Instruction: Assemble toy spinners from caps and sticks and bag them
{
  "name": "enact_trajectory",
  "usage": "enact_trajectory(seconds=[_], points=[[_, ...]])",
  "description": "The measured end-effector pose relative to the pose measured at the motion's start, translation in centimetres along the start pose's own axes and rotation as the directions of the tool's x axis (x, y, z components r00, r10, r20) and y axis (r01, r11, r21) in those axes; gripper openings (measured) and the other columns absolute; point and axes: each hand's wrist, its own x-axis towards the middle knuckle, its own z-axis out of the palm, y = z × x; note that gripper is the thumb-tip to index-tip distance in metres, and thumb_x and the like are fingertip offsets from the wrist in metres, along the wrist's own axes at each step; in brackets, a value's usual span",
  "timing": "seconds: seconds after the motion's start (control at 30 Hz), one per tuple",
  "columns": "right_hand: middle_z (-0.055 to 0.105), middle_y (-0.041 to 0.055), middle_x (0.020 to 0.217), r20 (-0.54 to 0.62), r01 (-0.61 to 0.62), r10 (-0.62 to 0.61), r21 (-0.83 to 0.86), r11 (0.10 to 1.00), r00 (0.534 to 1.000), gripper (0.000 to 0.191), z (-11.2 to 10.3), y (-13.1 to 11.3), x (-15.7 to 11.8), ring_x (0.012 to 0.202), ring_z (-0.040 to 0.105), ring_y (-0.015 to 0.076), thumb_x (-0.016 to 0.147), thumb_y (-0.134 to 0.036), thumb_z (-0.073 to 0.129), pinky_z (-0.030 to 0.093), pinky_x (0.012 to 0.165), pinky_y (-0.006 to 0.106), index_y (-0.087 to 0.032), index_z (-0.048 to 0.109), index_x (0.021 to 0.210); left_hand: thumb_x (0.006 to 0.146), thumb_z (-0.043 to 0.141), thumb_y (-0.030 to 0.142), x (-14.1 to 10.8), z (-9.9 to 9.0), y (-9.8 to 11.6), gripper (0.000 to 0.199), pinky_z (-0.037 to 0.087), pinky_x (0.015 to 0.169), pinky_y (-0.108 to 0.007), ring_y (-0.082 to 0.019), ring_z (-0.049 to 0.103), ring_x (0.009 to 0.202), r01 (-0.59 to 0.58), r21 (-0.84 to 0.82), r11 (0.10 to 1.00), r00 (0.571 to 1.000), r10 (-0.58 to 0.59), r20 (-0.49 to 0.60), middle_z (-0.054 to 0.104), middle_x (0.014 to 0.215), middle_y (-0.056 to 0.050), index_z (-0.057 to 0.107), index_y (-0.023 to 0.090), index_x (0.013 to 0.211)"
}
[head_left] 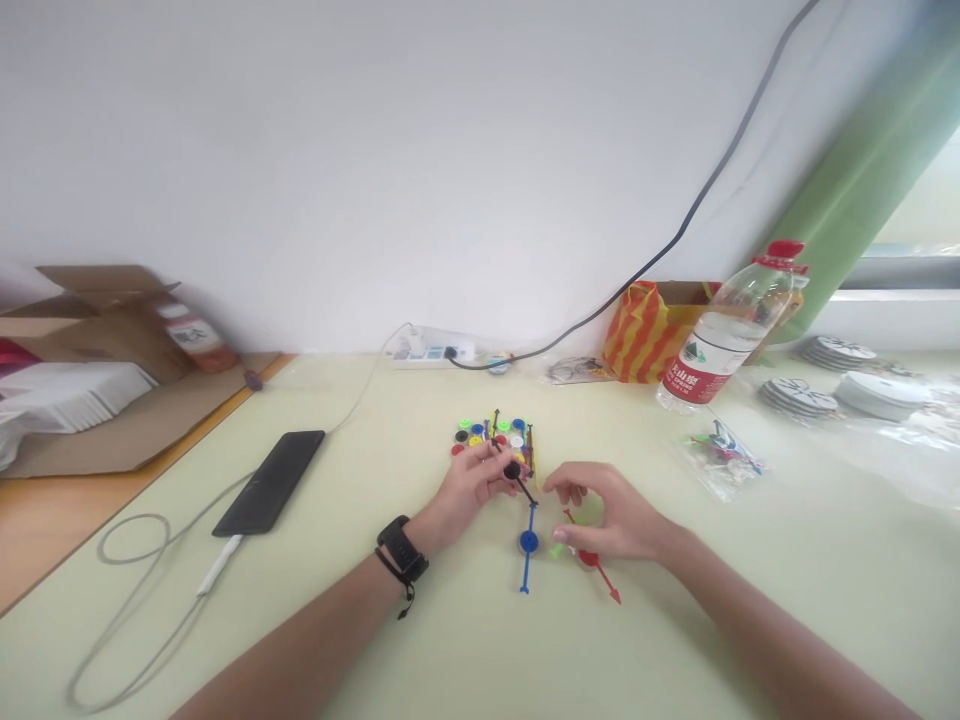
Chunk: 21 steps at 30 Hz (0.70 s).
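Observation:
Between the fingers of my left hand (466, 490) is a black arrow spinner (512, 470), a thin arrow with a round hub in its middle. My right hand (619, 512) is just to the right, fingers curved and apart with nothing visible in them. Below the black spinner lies a blue arrow spinner (529, 541). A red arrow spinner (613, 594) lies under my right hand, which partly covers it, along with a bit of a green piece (556, 550). Beyond my left hand sit several coloured round discs (478, 430) and loose arrows (532, 450), partly hidden by the fingers.
A phone (270, 482) with a charging cable lies at left, near a cardboard box (127, 330). A power strip (431, 357) runs along the wall. At right stand a water bottle (712, 345), a striped bag (637, 330), a plastic packet (724, 455) and stacked discs (799, 398).

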Motion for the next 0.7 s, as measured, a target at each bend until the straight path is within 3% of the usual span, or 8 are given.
enact_trajectory(seconds=[0.1, 0.2, 0.37, 0.47, 0.57, 0.63, 0.7], points=[[0.063, 0.0021, 0.081, 0.011, -0.090, 0.091, -0.065, 0.994, 0.996, 0.041, -1.3, 0.8, 0.0, 0.074, 0.056, 0.0170, 0.080, -0.058, 0.074, 0.045, 0.067, 0.028, -0.021, 0.064, 0.094, 0.079, 0.083, 0.035, -0.4, 0.6, -0.1, 0.030, 0.053, 0.061, -0.025, -0.016, 0.068, 0.067, -0.034, 0.219, 0.975, 0.999, 0.035, -0.002, 0.072, 0.082, -0.006, 0.062, 0.015, 0.085], [0.059, -0.0013, 0.074, 0.128, -0.204, 0.216, -0.103, 0.974, 0.968, 0.042, -2.5, 1.8, 0.0, 0.067, 0.052, 0.0143, 0.075, -0.059, 0.077, 0.040, 0.060, 0.026, -0.021, 0.062, 0.082, 0.089, 0.072, 0.042, -0.9, 1.1, -0.4, 0.028, 0.046, 0.052, -0.024, -0.014, 0.062, 0.056, -0.061, 0.395, 0.917, 0.998, 0.047, 0.045, 0.071, 0.074, -0.005, 0.060, 0.017, 0.088], [0.056, -0.0038, 0.073, 0.341, -0.299, 0.282, -0.003, 0.954, 0.897, 0.051, -3.7, 2.7, -0.2, 0.062, 0.048, 0.0117, 0.061, -0.057, 0.087, 0.037, 0.054, 0.023, -0.020, 0.064, 0.089, 0.098, 0.058, 0.041, -1.6, 1.4, -1.1, 0.024, 0.045, 0.061, -0.024, -0.016, 0.063, 0.069, -0.173, 0.625, 0.761, 0.985, 0.141, 0.101, 0.071, 0.079, -0.005, 0.066, 0.018, 0.096], [0.062, -0.0022, 0.084, 0.427, -0.311, 0.262, 0.050, 0.949, 0.866, 0.060, -4.2, 2.4, -0.4, 0.067, 0.050, 0.0121, 0.056, -0.052, 0.091, 0.040, 0.056, 0.022, -0.022, 0.066, 0.102, 0.096, 0.061, 0.039, -2.0, 1.8, -1.0, 0.022, 0.043, 0.060, -0.025, -0.016, 0.060, 0.070, -0.242, 0.723, 0.647, 0.970, 0.162, 0.181, 0.070, 0.086, -0.005, 0.069, 0.019, 0.098], [0.062, -0.0022, 0.086, 0.479, -0.305, 0.238, 0.067, 0.950, 0.845, 0.062, -4.5, 2.3, -0.7, 0.069, 0.050, 0.0124, 0.058, -0.047, 0.091, 0.040, 0.057, 0.022, -0.024, 0.066, 0.110, 0.094, 0.062, 0.039, -2.4, 2.3, -0.5, 0.020, 0.045, 0.070, -0.028, -0.020, 0.060, 0.079, -0.332, 0.809, 0.485, 0.941, 0.231, 0.248, 0.069, 0.091, -0.006, 0.069, 0.021, 0.098], [0.061, -0.0028, 0.085, 0.476, -0.288, 0.219, 0.076, 0.955, 0.852, 0.056, -4.4, 2.3, -0.7, 0.069, 0.049, 0.0123, 0.062, -0.043, 0.089, 0.040, 0.057, 0.021, -0.023, 0.067, 0.109, 0.093, 0.064, 0.043, -2.8, 2.4, -0.1, 0.022, 0.044, 0.077, -0.031, -0.023, 0.062, 0.083, -0.361, 0.858, 0.364, 0.924, 0.263, 0.277, 0.068, 0.090, -0.006, 0.068, 0.022, 0.099], [0.060, -0.0031, 0.082, 0.462, -0.272, 0.203, 0.087, 0.958, 0.863, 0.046, -4.0, 2.3, -0.6, 0.068, 0.049, 0.0121, 0.066, -0.041, 0.086, 0.039, 0.057, 0.022, -0.023, 0.068, 0.104, 0.089, 0.067, 0.050, -3.2, 2.5, 0.2, 0.029, 0.041, 0.074, -0.032, -0.024, 0.061, 0.075, -0.346, 0.898, 0.272, 0.926, 0.254, 0.279, 0.066, 0.079, -0.004, 0.068, 0.023, 0.101]])
